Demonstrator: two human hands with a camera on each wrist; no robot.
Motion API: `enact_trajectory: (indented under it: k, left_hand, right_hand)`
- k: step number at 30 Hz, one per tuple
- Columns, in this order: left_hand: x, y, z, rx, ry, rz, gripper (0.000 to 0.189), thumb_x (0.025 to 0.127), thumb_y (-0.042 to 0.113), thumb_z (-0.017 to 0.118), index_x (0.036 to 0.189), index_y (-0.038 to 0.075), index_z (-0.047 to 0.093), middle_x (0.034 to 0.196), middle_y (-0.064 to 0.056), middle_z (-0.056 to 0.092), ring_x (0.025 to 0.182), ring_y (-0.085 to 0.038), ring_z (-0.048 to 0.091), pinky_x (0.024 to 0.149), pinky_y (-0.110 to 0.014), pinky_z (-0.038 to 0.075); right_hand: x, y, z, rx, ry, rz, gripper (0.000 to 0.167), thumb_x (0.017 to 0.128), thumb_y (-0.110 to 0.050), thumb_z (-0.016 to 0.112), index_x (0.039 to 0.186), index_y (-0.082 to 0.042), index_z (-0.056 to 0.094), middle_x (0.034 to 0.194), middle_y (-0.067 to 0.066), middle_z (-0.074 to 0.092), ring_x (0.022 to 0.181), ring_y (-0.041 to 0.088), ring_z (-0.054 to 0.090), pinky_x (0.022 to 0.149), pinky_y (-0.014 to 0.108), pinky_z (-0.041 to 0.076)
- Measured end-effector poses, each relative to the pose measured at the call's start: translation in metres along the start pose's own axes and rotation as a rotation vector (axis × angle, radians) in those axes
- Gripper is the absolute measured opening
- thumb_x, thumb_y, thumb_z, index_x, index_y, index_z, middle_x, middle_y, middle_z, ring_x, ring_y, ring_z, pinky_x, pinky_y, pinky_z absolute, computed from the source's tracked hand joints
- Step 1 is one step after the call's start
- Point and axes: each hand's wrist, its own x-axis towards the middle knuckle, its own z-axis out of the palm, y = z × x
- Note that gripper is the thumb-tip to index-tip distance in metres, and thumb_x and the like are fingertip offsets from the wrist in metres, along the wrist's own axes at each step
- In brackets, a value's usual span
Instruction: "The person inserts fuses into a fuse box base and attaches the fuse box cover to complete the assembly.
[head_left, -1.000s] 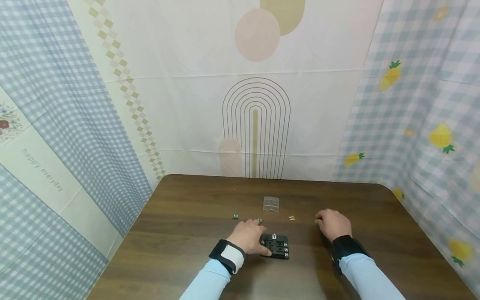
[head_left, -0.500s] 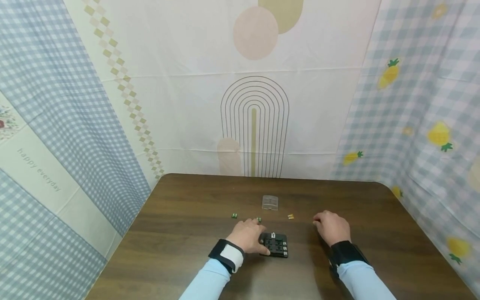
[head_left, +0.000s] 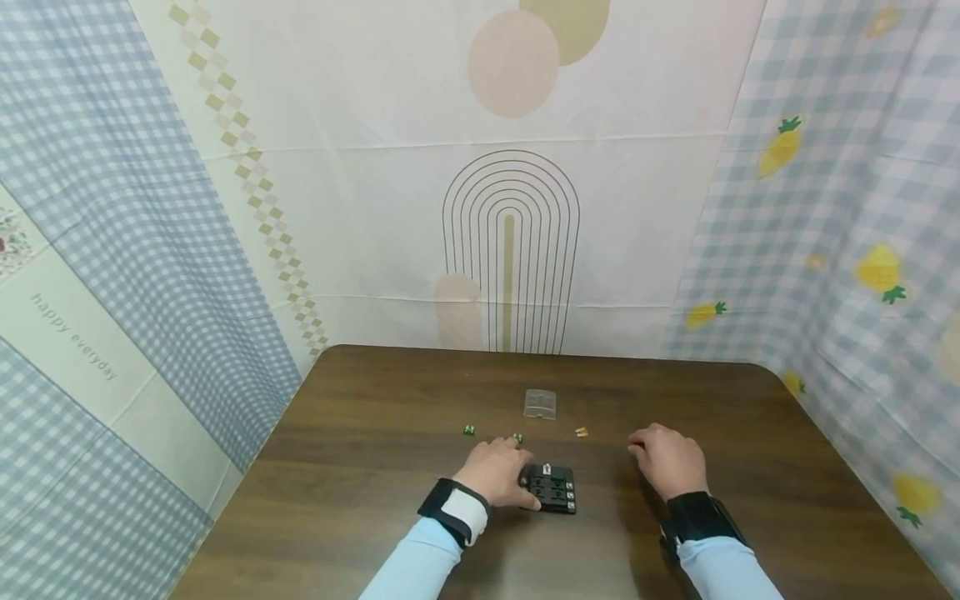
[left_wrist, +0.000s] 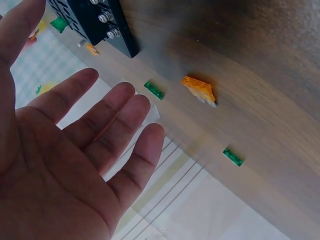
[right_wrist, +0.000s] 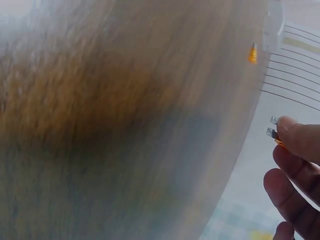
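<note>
A black fuse block (head_left: 555, 490) with silver terminal screws lies on the table in front of the person. Beside its left edge is the left hand (head_left: 495, 471), fingers spread and relaxed, the thumb overlapping the block's near left corner in the head view. Off to the right, the right hand (head_left: 667, 458) pinches a small blade fuse (right_wrist: 278, 142) between thumb and index finger. Two metal prongs stick out of the grip, with a bit of orange body showing. Past the left fingertips lie a green blade fuse (left_wrist: 154, 90), an orange blade fuse (left_wrist: 198, 90) and another green one (left_wrist: 233, 156).
A clear plastic cover (head_left: 540, 404) lies farther back on the brown table (head_left: 375, 467). Between it and the right hand is an orange fuse (head_left: 581, 432). Patterned cloth (head_left: 390, 208) hangs behind the table's far edge, with checked cloth at both sides.
Little differs. The left hand stays by the fuse block and the right hand stays at the right; the head view shifts slightly.
</note>
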Motion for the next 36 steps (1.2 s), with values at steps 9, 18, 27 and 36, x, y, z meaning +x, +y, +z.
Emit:
enact_trajectory:
  k: [9, 18, 27, 36]
  left_hand:
    - [-0.002, 0.002, -0.001, 0.005, 0.003, 0.005, 0.07, 0.073, 0.059, 0.08, 0.128, 0.019, 0.066, 0.126, -0.005, 0.063, 0.114, -0.023, 0.058, 0.092, -0.041, 0.049]
    - [0.0, 0.003, 0.002, 0.015, 0.022, 0.009, 0.07, 0.075, 0.06, 0.078, 0.13, 0.019, 0.065, 0.131, -0.006, 0.062, 0.117, -0.024, 0.058, 0.094, -0.042, 0.049]
    - [-0.002, 0.0, -0.003, 0.02, 0.002, 0.006, 0.07, 0.076, 0.059, 0.078, 0.132, 0.019, 0.064, 0.133, -0.006, 0.061, 0.119, -0.024, 0.057, 0.096, -0.042, 0.047]
    - [0.0, 0.003, -0.003, 0.033, 0.005, 0.018, 0.072, 0.073, 0.06, 0.08, 0.131, 0.019, 0.064, 0.127, -0.002, 0.063, 0.115, -0.021, 0.059, 0.094, -0.039, 0.048]
  right_hand:
    - [-0.01, -0.008, -0.004, 0.027, 0.023, -0.006, 0.013, 0.082, -0.011, 0.081, 0.092, -0.006, 0.077, 0.086, 0.009, 0.07, 0.076, 0.03, 0.066, 0.068, 0.051, 0.051]
    - [-0.015, -0.017, -0.008, 0.03, 0.054, -0.036, 0.011, 0.081, -0.011, 0.081, 0.09, -0.006, 0.077, 0.083, 0.007, 0.069, 0.073, 0.027, 0.066, 0.064, 0.046, 0.052]
    - [-0.013, -0.027, -0.006, 0.037, 0.063, -0.063, 0.011, 0.081, -0.012, 0.082, 0.09, -0.007, 0.078, 0.082, 0.005, 0.069, 0.071, 0.024, 0.066, 0.061, 0.041, 0.051]
    - [-0.014, -0.035, -0.01, 0.038, 0.039, -0.054, 0.012, 0.081, -0.013, 0.082, 0.09, -0.008, 0.078, 0.083, 0.004, 0.069, 0.071, 0.022, 0.065, 0.061, 0.041, 0.051]
